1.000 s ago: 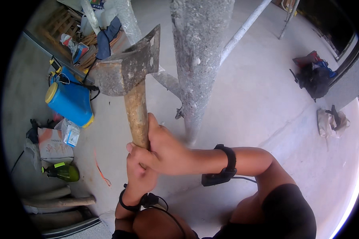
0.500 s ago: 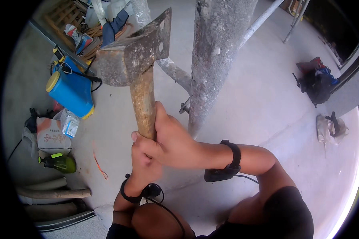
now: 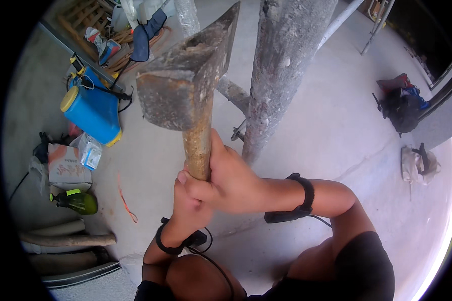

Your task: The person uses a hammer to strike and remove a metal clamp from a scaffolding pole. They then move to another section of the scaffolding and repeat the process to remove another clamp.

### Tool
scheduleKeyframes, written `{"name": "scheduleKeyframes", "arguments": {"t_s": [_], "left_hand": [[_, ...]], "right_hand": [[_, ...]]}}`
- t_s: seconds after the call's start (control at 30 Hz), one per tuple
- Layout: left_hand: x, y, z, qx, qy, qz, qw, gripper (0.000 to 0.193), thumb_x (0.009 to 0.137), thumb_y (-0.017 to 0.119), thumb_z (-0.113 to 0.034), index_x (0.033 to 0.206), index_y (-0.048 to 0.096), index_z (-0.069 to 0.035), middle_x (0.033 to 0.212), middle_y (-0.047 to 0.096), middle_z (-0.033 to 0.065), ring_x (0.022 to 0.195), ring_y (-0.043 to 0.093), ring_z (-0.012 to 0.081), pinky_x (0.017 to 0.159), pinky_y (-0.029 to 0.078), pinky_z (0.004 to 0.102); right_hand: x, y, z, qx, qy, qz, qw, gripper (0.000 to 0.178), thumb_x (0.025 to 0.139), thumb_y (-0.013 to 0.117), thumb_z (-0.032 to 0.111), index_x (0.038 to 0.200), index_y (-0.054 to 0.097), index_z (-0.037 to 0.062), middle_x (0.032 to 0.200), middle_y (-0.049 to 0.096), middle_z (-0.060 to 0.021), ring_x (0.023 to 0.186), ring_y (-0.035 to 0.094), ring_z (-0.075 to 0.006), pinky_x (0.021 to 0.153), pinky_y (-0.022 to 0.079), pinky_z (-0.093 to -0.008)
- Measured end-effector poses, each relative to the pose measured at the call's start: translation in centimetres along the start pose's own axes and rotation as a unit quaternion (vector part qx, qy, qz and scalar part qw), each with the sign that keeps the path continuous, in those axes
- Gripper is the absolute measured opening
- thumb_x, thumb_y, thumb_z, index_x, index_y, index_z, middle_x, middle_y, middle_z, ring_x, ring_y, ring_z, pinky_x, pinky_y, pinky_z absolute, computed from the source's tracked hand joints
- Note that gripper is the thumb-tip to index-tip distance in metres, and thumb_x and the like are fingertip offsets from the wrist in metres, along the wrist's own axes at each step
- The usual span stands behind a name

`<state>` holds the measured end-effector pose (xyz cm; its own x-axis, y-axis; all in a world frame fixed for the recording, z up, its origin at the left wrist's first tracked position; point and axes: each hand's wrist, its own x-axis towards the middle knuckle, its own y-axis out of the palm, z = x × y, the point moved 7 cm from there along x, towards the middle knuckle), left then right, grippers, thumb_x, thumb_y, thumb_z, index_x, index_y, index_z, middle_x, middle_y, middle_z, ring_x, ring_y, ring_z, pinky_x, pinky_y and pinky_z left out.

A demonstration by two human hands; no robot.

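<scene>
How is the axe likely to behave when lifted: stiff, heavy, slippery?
The axe is probably stiff, with a solid-looking metal head on a thick wooden handle. It likely feels top-heavy, since the bulky head sits beyond the left hand and right hand. The handle looks rough rather than glossy, so it may not slip easily.

the axe [image 3: 176,95] is left of the pole [image 3: 286,75]; farther left on the floor [image 3: 346,110], the tank [image 3: 93,113] is behind the box [image 3: 68,168], the bottle [image 3: 81,202] before it; far right, a bundle [image 3: 401,108] lies behind a bag [image 3: 413,168].
</scene>
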<state>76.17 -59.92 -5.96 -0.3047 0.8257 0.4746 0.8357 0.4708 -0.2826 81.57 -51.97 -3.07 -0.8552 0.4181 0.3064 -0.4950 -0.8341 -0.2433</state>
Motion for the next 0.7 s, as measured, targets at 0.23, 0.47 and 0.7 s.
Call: {"name": "scheduleKeyframes", "arguments": {"t_s": [0.23, 0.47, 0.7], "left_hand": [[-1.9, -0.1, 2.2, -0.037, -0.096, 0.019, 0.995, 0.030, 0.085, 0.054, -0.003, 0.114, 0.057, 0.005, 0.101, 0.063, 0.0112, 0.092, 0.062, 0.0174, 0.078, 0.048, 0.0295], [-0.6, -0.1, 2.2, -0.085, -0.097, 0.017, 0.992, 0.028, 0.086, 0.058, -0.005, 0.113, 0.057, 0.004, 0.096, 0.064, 0.0093, 0.093, 0.061, 0.0143, 0.080, 0.049, 0.0305], [-0.5, 0.5, 1.4, -0.055, -0.077, 0.051, 0.994, 0.034, 0.084, 0.061, -0.005, 0.117, 0.053, 0.003, 0.095, 0.063, 0.0083, 0.093, 0.061, 0.0163, 0.082, 0.048, 0.0308]], "right_hand": [[-0.2, 0.9, -1.8, -0.034, 0.051, 0.016, 0.998, 0.045, 0.090, 0.062, 0.023, 0.108, 0.034, -0.0067, 0.076, 0.054, -0.0139, 0.066, 0.057, -0.0193, 0.058, 0.046, -0.0338], [0.1, 0.8, -1.8, -0.024, -0.009, -0.031, 0.999, 0.047, 0.090, 0.062, 0.019, 0.116, 0.033, -0.0054, 0.080, 0.057, -0.0101, 0.068, 0.058, -0.0181, 0.060, 0.048, -0.0329], [-0.6, 0.0, -0.2, -0.017, -0.001, -0.040, 0.999, 0.051, 0.090, 0.064, 0.027, 0.107, 0.032, -0.0092, 0.067, 0.055, -0.0168, 0.059, 0.059, -0.0328, 0.053, 0.048, -0.0395]]}}
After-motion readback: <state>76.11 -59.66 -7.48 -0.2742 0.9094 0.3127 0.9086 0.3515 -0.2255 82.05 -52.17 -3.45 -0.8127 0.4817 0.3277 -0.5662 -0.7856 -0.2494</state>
